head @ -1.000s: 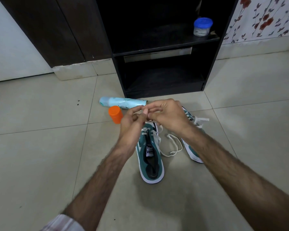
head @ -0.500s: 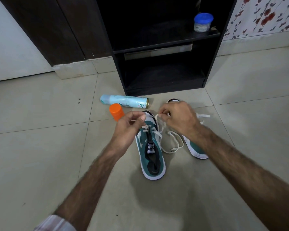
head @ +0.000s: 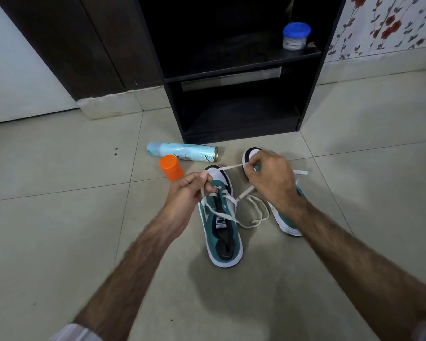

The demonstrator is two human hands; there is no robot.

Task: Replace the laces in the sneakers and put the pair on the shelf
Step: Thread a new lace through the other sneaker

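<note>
Two green and white sneakers stand on the tiled floor before a dark shelf unit. The left sneaker points toward the shelf, its white lace partly threaded. My left hand pinches one end of that lace above the toe. My right hand pinches the other end, so a short stretch runs taut between the hands. More lace loops loosely on the floor between the shoes. The right sneaker is mostly hidden under my right hand and forearm.
A pale blue spray can lies on its side in front of the shelf, with its orange cap standing next to it. A blue-lidded jar sits on the upper shelf board. The lower shelf bay is open and dark.
My hands were together above the left sneaker; they have drawn apart, the right one going right over the other shoe, and the lace between them is now stretched.
</note>
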